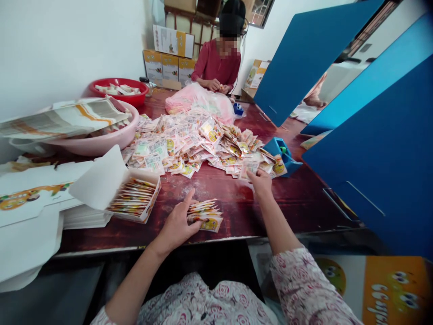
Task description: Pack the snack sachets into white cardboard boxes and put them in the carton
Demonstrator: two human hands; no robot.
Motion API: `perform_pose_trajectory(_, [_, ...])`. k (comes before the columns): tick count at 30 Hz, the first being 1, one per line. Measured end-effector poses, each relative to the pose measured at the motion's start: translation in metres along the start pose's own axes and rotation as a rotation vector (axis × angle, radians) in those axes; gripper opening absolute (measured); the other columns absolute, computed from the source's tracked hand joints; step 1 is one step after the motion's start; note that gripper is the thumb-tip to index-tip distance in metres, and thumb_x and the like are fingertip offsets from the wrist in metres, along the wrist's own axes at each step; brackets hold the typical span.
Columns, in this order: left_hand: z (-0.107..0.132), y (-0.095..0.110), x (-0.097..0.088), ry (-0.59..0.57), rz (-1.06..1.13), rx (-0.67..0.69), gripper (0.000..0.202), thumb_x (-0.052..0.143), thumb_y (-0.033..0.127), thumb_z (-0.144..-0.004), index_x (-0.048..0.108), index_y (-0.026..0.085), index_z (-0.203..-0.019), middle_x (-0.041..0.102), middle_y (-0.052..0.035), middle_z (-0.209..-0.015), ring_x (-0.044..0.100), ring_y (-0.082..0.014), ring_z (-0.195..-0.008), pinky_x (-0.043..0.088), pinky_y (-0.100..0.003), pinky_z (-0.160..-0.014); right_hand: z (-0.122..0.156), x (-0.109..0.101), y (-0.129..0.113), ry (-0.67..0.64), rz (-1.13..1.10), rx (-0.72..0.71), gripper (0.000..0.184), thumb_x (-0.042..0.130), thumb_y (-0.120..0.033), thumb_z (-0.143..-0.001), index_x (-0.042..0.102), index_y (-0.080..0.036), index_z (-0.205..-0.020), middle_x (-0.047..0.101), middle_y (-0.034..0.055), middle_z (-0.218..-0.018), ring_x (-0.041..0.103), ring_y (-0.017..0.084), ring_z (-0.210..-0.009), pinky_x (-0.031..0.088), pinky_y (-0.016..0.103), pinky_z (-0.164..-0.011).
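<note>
My left hand (pixel 177 222) is beside a short row of sachets (pixel 209 214) near the table's front edge. Its thumb and index finger are spread, the thumb touching the row's near side. Farther right, my right hand (pixel 262 184) pinches a clear-and-white sachet (pixel 249 170) at the edge of a large heap of loose sachets (pixel 189 142). Left of my left hand stands an open white carton (pixel 154 198), its lid flap raised, packed with upright sachets (pixel 133 197).
A blue tape dispenser (pixel 282 155) sits right of the heap. Flattened cartons (pixel 34 216), a pink basin (pixel 131 131) and a red basin (pixel 138 95) are on the left. Blue panels (pixel 372 149) stand on the right. Across the table, a person in a red top (pixel 216 63) works beside pink plastic bags (pixel 203 99).
</note>
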State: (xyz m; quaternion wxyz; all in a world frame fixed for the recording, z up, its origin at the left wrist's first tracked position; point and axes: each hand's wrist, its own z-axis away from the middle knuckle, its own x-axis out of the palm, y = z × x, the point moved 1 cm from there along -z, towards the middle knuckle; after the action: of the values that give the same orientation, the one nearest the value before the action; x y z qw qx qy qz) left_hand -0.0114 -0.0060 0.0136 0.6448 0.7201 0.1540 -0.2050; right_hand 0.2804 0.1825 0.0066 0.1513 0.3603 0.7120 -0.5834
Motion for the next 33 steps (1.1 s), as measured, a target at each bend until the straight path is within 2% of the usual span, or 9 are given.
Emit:
perform_pose_trajectory(5, [0.0,-0.002,0.0,-0.011,-0.008,0.007,0.088,0.069,0.023,-0.079,0.027,0.025,-0.157,0.068,-0.0086,-0.128,0.063,-0.0262,-0.116,0.045,-0.046,-0.108,0.059,0.003,-0.054,-0.466,-0.4,-0.07,0.036,0.072,-0.047,-0.077,0.077,-0.018,-0.098,0.077,0.0043,-0.092,0.068,0.02,-0.08,0.054,0.033,-0.079])
perform_pose_trajectory(8, [0.002,-0.003,0.001,-0.015,0.016,-0.001,0.087,0.069,0.025,-0.08,0.028,0.023,-0.157,0.065,-0.0115,-0.133,0.062,-0.0279,-0.121,0.045,-0.047,-0.11,0.084,0.008,-0.092,-0.773,-0.336,-0.24,0.03,0.064,-0.047,-0.087,0.078,-0.021,-0.095,0.077,0.0028,-0.089,0.067,0.019,-0.077,0.053,0.03,-0.073])
perform_pose_trajectory(11, [0.003,-0.004,0.001,0.023,0.05,0.002,0.089,0.069,0.024,-0.08,0.025,0.02,-0.157,0.059,-0.0148,-0.14,0.059,-0.0283,-0.127,0.044,-0.047,-0.112,0.096,0.013,-0.115,-0.901,-0.119,-0.454,0.04,0.05,-0.048,-0.097,0.077,-0.021,-0.085,0.074,0.0037,-0.077,0.062,0.017,-0.068,0.048,0.027,-0.065])
perform_pose_trajectory(15, [0.002,-0.008,0.002,0.114,0.098,0.002,0.096,0.07,0.022,-0.078,0.017,0.019,-0.158,0.052,-0.0162,-0.143,0.057,-0.0265,-0.129,0.047,-0.045,-0.11,0.105,0.021,-0.126,-0.881,-0.059,-0.609,0.046,0.042,-0.05,-0.101,0.078,-0.02,-0.098,0.076,0.0075,-0.088,0.066,0.019,-0.078,0.049,0.029,-0.072])
perform_pose_trajectory(19, [0.001,-0.01,0.002,0.169,0.08,0.03,0.106,0.074,0.02,-0.074,0.011,0.022,-0.159,0.034,-0.017,-0.158,0.045,-0.0296,-0.141,0.043,-0.046,-0.114,0.105,0.023,-0.127,-0.963,-0.121,-0.57,0.043,0.046,-0.049,-0.1,0.079,-0.022,-0.099,0.077,0.005,-0.088,0.067,0.018,-0.075,0.049,0.028,-0.07])
perform_pose_trajectory(22, [0.001,-0.007,0.001,0.088,0.057,0.017,0.1,0.073,0.022,-0.076,0.016,0.022,-0.159,0.052,-0.0144,-0.145,0.051,-0.0291,-0.135,0.041,-0.047,-0.115,0.086,0.028,-0.127,-1.01,-0.122,-0.504,0.042,0.049,-0.051,-0.098,0.079,-0.023,-0.09,0.075,0.0006,-0.076,0.064,0.015,-0.063,0.048,0.026,-0.061])
perform_pose_trajectory(26, [0.001,-0.004,0.001,0.062,0.008,-0.025,0.097,0.073,0.021,-0.074,0.024,0.021,-0.158,0.064,-0.0112,-0.131,0.059,-0.0279,-0.122,0.043,-0.047,-0.112,0.043,0.064,-0.131,-0.709,-0.013,-0.604,0.028,0.056,-0.027,-0.094,0.075,-0.023,-0.114,0.076,0.0048,-0.114,0.07,0.021,-0.101,0.052,0.035,-0.093])
perform_pose_trajectory(28, [0.001,-0.003,0.001,0.068,0.009,-0.015,0.097,0.073,0.02,-0.073,0.025,0.021,-0.157,0.063,-0.0105,-0.131,0.059,-0.0269,-0.121,0.042,-0.047,-0.113,0.027,0.091,-0.133,-0.665,0.12,-0.688,0.042,0.056,-0.013,-0.087,0.069,-0.022,-0.127,0.068,0.0076,-0.133,0.063,0.023,-0.119,0.046,0.039,-0.106])
perform_pose_trajectory(33, [0.002,-0.005,0.002,0.071,0.04,-0.022,0.095,0.071,0.02,-0.076,0.023,0.023,-0.158,0.062,-0.0103,-0.13,0.061,-0.025,-0.118,0.044,-0.045,-0.11,0.011,0.13,-0.138,-0.631,0.296,-0.663,0.029,0.051,-0.011,-0.093,0.075,-0.019,-0.108,0.072,0.012,-0.121,0.064,0.023,-0.112,0.043,0.035,-0.105])
